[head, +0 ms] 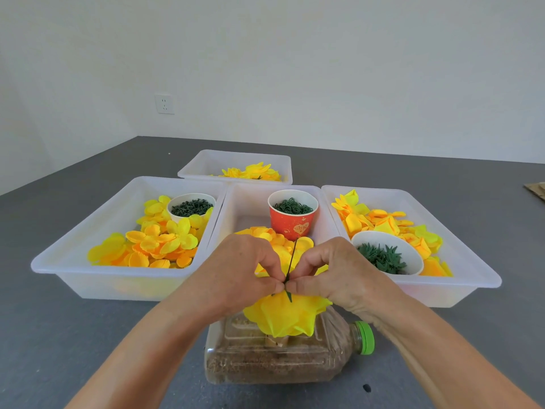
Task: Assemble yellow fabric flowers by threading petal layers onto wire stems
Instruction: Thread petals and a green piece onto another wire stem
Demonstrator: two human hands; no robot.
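Note:
A yellow fabric flower [284, 317] hangs face down over a clear plastic bottle [265, 358] lying on its side. A thin green wire stem [292, 258] sticks up from the flower's back. My left hand [239, 273] and my right hand [336, 273] meet at the base of the stem, fingertips pinching a small green piece [287, 293] around the wire just above the petals. Loose yellow and orange petals [153, 246] fill the left tray [88, 261]; more petals [383, 222] lie in the right tray [472, 270].
The middle tray [244, 202] holds a red cup of green rings [293, 214]. A white cup [191, 206] of green parts stands in the left tray, a white bowl [386, 255] of green calyxes in the right. A far tray [206, 163] holds finished flowers. The table is grey.

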